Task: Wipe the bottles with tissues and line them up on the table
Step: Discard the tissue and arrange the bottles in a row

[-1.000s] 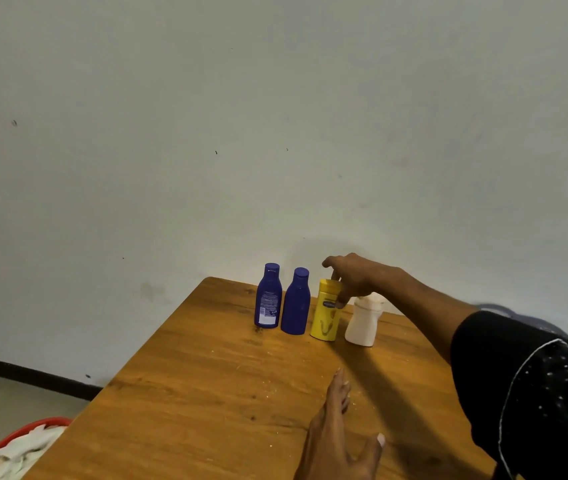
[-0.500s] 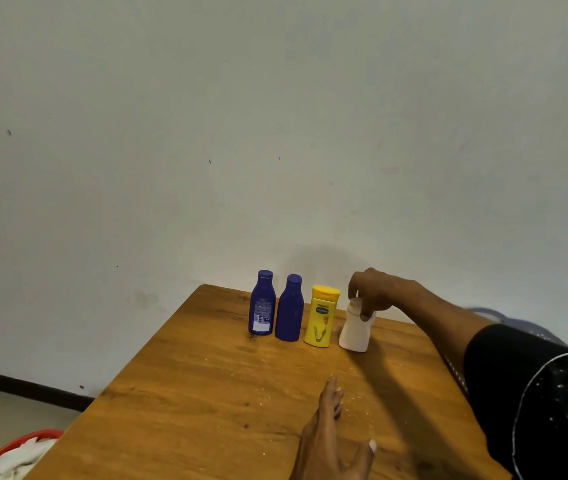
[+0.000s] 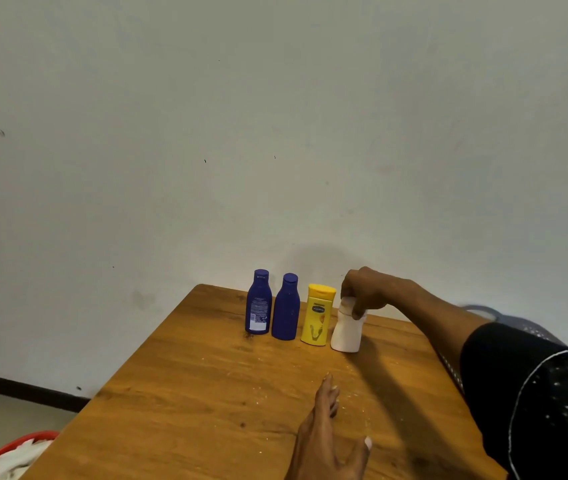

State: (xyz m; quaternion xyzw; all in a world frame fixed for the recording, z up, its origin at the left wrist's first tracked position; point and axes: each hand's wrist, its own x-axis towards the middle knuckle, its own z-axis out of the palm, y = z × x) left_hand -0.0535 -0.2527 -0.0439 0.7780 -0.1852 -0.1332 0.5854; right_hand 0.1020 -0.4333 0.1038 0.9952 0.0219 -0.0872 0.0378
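Several bottles stand in a row at the far end of the wooden table (image 3: 185, 403). From left: a blue bottle with its white label showing (image 3: 258, 302), a plain blue bottle (image 3: 286, 307), a yellow bottle (image 3: 318, 315) and a white bottle (image 3: 346, 331). My right hand (image 3: 367, 292) reaches in from the right and grips the top of the white bottle, which leans slightly to the right. My left hand (image 3: 327, 434) lies flat on the table near its front edge, fingers together and thumb out, holding nothing. No tissue is visible in either hand.
A red basket (image 3: 16, 448) with white crumpled tissues sits on the floor at the lower left, below the table's left edge. A pale wall rises right behind the bottles. Small white crumbs dot the tabletop. A purple object (image 3: 483, 311) shows behind my right arm.
My right hand left the yellow bottle's cap, moved right and closed on the top of the white bottle. My left hand stayed on the table.
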